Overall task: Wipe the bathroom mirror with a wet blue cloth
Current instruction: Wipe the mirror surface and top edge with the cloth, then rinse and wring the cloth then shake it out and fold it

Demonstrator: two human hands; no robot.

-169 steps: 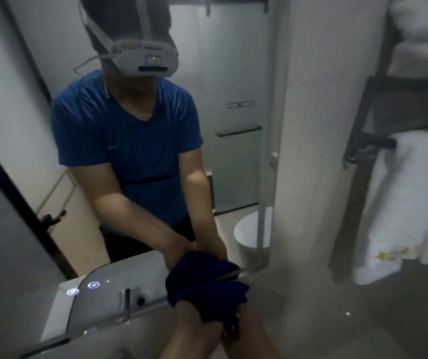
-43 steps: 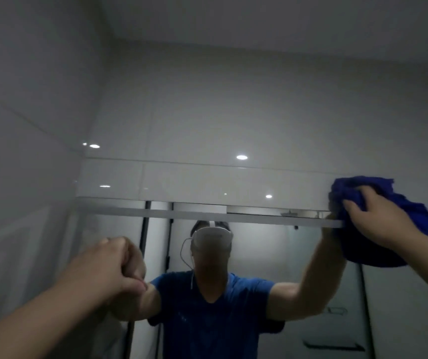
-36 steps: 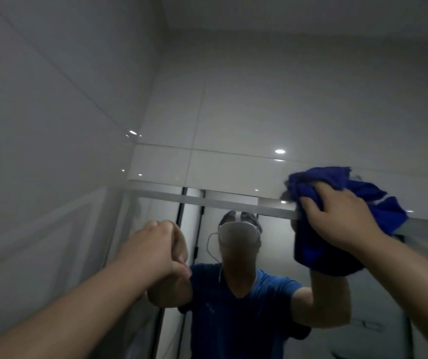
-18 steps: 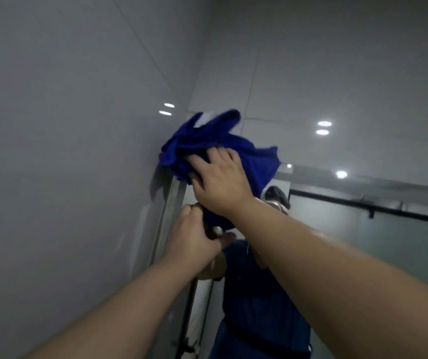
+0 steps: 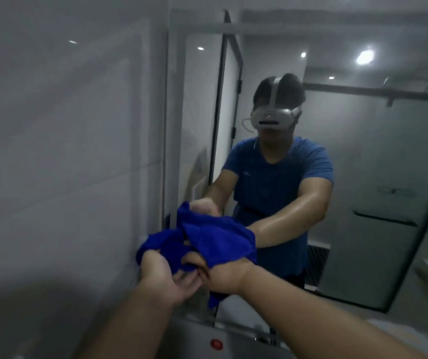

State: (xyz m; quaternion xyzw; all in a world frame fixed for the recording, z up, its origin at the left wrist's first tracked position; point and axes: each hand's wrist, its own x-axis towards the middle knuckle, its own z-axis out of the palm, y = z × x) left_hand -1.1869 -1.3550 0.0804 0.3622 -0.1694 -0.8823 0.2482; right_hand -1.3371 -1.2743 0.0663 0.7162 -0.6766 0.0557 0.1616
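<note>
Both hands together on the blue cloth (image 5: 215,237), low down by the left edge of the mirror (image 5: 363,177), right where glass meets the tiled wall (image 5: 60,151). Left hand (image 5: 165,274) grips the bunched end from below. Right hand (image 5: 220,277) is half buried under the drape, & the fingers that show curl into the fabric. Looks like a re-bunch mid-job, not a stroke: cloth's wadded up btwn the hands, and I can't tell if it touches the glass. Next move, I'd say: get a flat pad into one hand, press it on the glass, sweep across twd the middle & right, firm even pressure. Glass is smooth, dim, a bit hazy. It shows the person's reflection (image 5: 280,177), ceiling spots (image 5: 364,57) & a frosted shower screen (image 5: 378,164) w/ a dark rail. Below sits a pale unit (image 5: 197,338) w/ a red round dot (image 5: 216,344), too blurred to say what it is.
</note>
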